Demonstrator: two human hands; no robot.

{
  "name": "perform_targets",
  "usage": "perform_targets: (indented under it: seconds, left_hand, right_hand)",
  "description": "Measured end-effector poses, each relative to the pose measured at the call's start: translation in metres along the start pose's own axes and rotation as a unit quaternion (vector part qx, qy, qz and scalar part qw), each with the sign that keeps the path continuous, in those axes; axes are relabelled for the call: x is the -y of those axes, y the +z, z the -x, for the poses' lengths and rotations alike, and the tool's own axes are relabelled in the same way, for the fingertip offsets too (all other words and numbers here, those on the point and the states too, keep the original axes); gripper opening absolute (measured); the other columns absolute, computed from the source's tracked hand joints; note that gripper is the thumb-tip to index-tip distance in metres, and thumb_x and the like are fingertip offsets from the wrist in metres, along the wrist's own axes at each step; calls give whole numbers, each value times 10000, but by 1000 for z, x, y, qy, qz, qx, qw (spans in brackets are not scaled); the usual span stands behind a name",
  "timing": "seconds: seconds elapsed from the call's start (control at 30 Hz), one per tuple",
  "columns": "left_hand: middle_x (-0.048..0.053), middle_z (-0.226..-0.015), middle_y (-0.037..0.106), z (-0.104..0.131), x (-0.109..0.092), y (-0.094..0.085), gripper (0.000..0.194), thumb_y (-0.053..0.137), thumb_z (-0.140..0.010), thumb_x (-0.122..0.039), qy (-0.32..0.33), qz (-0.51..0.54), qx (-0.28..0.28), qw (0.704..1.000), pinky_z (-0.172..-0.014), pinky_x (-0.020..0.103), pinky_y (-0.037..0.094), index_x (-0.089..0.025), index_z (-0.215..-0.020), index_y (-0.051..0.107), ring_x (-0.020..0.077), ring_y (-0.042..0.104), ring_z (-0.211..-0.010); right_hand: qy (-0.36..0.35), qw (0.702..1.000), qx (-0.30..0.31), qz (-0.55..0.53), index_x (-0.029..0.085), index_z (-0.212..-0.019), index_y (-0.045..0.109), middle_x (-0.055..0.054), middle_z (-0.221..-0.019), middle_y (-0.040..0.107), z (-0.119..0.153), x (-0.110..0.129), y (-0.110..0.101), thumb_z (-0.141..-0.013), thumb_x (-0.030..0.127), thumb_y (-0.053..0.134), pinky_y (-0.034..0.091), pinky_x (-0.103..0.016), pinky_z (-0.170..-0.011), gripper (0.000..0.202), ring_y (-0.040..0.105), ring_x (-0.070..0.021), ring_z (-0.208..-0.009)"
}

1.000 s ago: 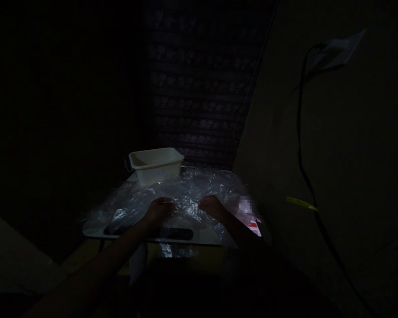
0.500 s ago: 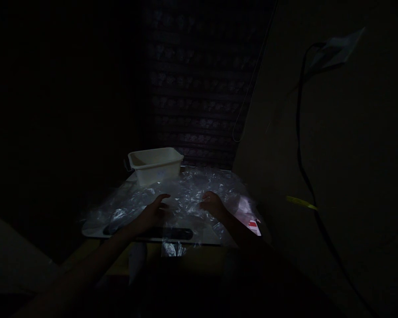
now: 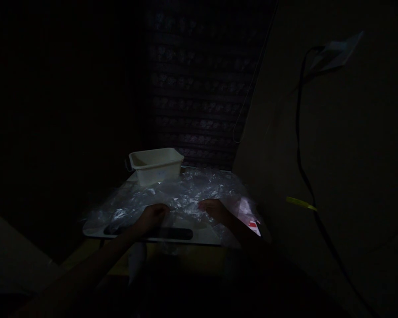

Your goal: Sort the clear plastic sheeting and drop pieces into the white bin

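Note:
Crumpled clear plastic film [image 3: 199, 183] is spread over a small white table [image 3: 204, 236]; whether it is one sheet or several bags is too dark to tell. At the near left part of the film, my left hand [image 3: 154, 215] is closed, thumb and fingers pinching the plastic. Across a short gap, my right hand [image 3: 214, 208] also pinches the film, fingertips pointing left toward the other hand. Film lies between the two hands, and its near edge hangs faintly over the table's front.
A white plastic tub [image 3: 157, 170] with a side handle stands at the table's back left. A lit screen [image 3: 254, 226] shows at the right edge. The table has a dark slot [image 3: 175, 233] near its front. A black cable [image 3: 300, 154] hangs along the right wall.
My left hand's fingers have closed from a spread pose and dropped slightly. My right hand has lowered a little and its fingers have come together. The film's hanging front piece has shifted.

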State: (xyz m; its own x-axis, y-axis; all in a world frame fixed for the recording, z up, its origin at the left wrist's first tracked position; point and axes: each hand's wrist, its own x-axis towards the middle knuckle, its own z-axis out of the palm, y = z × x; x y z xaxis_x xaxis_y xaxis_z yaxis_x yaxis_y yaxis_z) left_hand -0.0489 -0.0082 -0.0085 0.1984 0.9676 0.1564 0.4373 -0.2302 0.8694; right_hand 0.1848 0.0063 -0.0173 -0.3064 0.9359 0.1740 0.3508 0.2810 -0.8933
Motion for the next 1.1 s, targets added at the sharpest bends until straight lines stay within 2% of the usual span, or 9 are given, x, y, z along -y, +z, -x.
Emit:
perform_targets:
  seconds: [0.1, 0.3, 0.4, 0.6, 0.7, 0.8, 0.93, 1.1]
  left_hand:
    - [17, -628, 569, -3, 8, -1, 131, 485, -575, -260, -13, 33, -10, 999, -596, 229, 371, -160, -597, 568, 151, 500, -628]
    - [5, -591, 545, -2, 7, 1, 171, 517, -556, -297, -51, 113, -34, 992, -546, 218, 370, -141, -619, 545, 126, 484, -576]
    - [8, -573, 546, 0, 1, 3, 197, 550, -526, -307, -77, 171, -45, 981, -521, 221, 371, -132, -617, 535, 121, 484, -545]
    - [2, -534, 539, 2, -5, 5, 229, 585, -493, -305, -130, 241, -56, 960, -482, 220, 359, -117, -607, 519, 107, 477, -484]
    - [-5, -534, 538, 2, -6, 6, 231, 595, -484, -295, -139, 257, -51, 955, -486, 212, 355, -115, -604, 514, 98, 473, -481]
    - [-8, -535, 536, 2, -7, 7, 234, 605, -469, -286, -138, 261, -56, 954, -487, 204, 353, -115, -599, 510, 93, 470, -489]
    - [-19, -491, 518, 3, -8, 8, 233, 594, -479, -307, -149, 249, -61, 955, -459, 203, 345, -120, -581, 501, 83, 447, -445]
    - [4, -562, 561, 2, -5, 4, 250, 605, -457, -281, -136, 226, -42, 964, -494, 218, 361, -126, -642, 537, 114, 485, -504]
  right_hand:
    - [-65, 997, -5, 33, 121, -816, 536, -68, -767, 574, 2, -2, 1, -616, 164, 402, 398, -239, -601, 244, 525, -125, -700]
    - [-89, 995, 5, 54, 116, -901, 463, -55, -739, 544, 4, -2, 11, -598, 112, 410, 392, -210, -541, 308, 493, -91, -597]
    - [-113, 987, 12, 114, 153, -900, 443, -27, -733, 528, 8, -1, 14, -612, 81, 369, 385, -198, -555, 306, 483, -80, -605]
    - [-136, 938, 20, 320, 201, -964, 422, -38, -859, 521, 16, 10, 14, -603, 128, 436, 367, -248, -659, 368, 477, -138, -764]
    - [-143, 922, 14, 361, 198, -970, 432, -53, -890, 524, 16, 15, 16, -632, 178, 438, 359, -260, -677, 339, 472, -157, -805]
    - [-154, 928, 10, 340, 204, -936, 469, -42, -874, 538, 13, 17, 19, -675, 203, 399, 358, -239, -672, 271, 482, -137, -788]
    - [-156, 951, 8, 265, 191, -786, 547, -27, -787, 564, 10, 14, 25, -700, 215, 369, 360, -215, -649, 199, 498, -110, -724]
    - [-65, 992, -43, 96, 149, -669, 557, -28, -667, 569, 8, 13, 29, -657, 229, 417, 374, -208, -574, 161, 509, -104, -628]
